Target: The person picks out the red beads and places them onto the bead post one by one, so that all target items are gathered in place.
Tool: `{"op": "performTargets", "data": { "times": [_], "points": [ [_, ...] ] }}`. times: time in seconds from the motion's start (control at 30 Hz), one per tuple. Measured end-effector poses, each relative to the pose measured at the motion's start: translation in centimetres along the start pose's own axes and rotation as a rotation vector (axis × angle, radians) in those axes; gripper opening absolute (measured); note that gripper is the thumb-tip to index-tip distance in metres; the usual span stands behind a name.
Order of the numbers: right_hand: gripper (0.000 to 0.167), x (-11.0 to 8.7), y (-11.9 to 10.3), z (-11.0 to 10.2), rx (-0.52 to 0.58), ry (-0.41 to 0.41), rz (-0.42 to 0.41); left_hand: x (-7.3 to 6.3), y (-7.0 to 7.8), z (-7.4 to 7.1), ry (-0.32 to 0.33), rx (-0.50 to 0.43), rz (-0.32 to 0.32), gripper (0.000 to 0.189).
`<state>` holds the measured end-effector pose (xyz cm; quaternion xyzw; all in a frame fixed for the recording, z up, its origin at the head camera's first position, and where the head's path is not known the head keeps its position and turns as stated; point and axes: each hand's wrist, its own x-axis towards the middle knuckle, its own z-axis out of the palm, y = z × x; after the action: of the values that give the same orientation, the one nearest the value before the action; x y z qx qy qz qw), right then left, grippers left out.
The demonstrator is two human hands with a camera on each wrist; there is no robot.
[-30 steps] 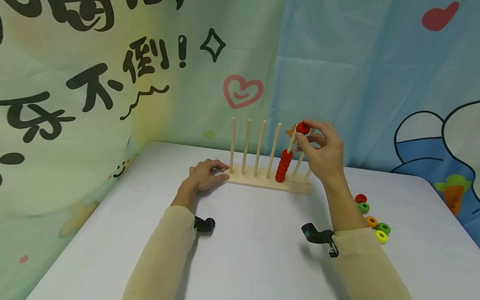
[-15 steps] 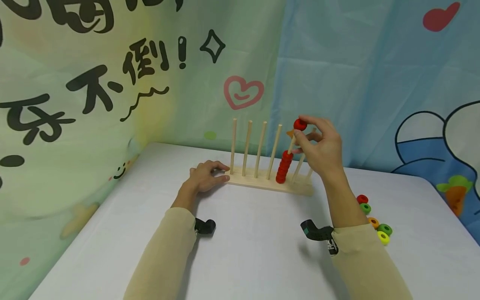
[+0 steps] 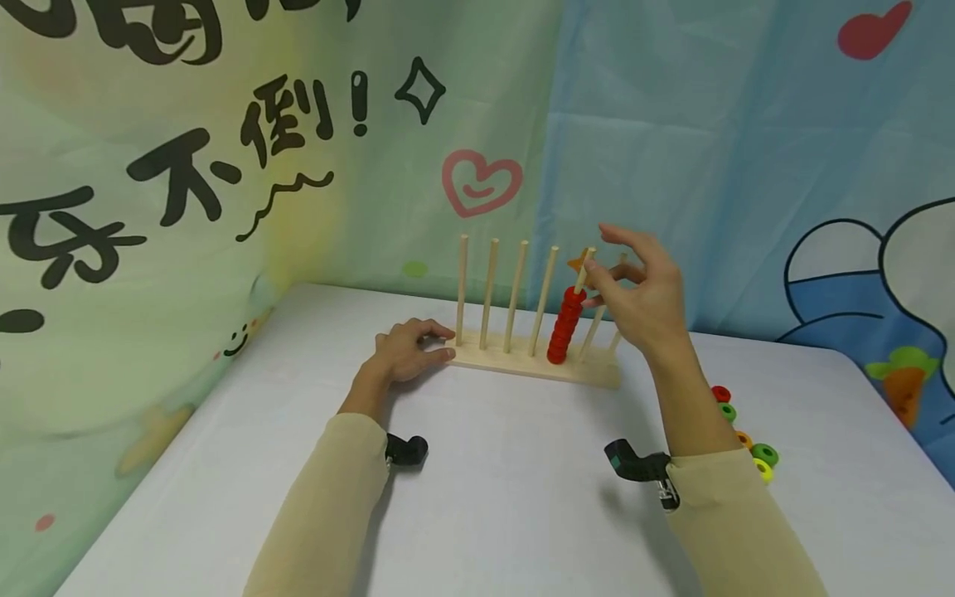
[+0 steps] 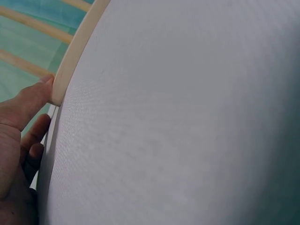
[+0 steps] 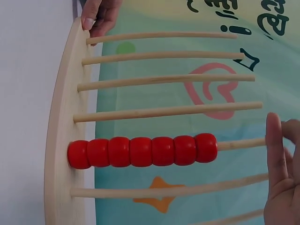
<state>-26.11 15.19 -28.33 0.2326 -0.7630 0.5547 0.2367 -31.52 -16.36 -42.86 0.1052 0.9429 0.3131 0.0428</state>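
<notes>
A wooden peg rack (image 3: 507, 358) with several upright pegs stands on the table. One peg carries a column of red beads (image 3: 564, 327), and in the right wrist view the red beads (image 5: 140, 151) sit against each other from the base up. My left hand (image 3: 412, 348) holds the rack's left end; in the left wrist view the thumb (image 4: 35, 101) lies on the end of the wooden base (image 4: 70, 65). My right hand (image 3: 643, 290) is beside the top of the beaded peg (image 3: 585, 269), thumb and forefinger apart, with no bead between them.
Loose beads lie right of the rack, partly behind my right forearm: a red bead (image 3: 720, 394), green beads (image 3: 764, 453), an orange one and a yellow bead (image 3: 763, 471). A printed cloth (image 3: 634, 149) hangs behind the white table (image 3: 492, 481).
The red bead that my right hand pinched over the peg's top has been let go and has dropped onto the column. My forefinger has lifted from the thumb. The left hand stays put.
</notes>
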Motion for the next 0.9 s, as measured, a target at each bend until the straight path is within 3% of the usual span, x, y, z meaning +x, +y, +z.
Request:
{"op": "performTargets", "data": {
  "times": [0.33,0.57,0.9],
  "points": [
    [0.035,-1.2,0.8,-0.8,0.200,-0.034,-0.213,0.0,0.1,0.0,0.002,0.004,0.009,0.040],
    [0.033,-2.1,0.9,-1.3,0.218,-0.058,-0.220,-0.2,0.1,0.1,-0.010,-0.024,0.001,0.038],
    [0.026,-3.2,1.2,-2.4,0.147,-0.075,-0.239,-0.1,0.1,-0.1,-0.013,-0.019,-0.002,0.038]
  ]
}}
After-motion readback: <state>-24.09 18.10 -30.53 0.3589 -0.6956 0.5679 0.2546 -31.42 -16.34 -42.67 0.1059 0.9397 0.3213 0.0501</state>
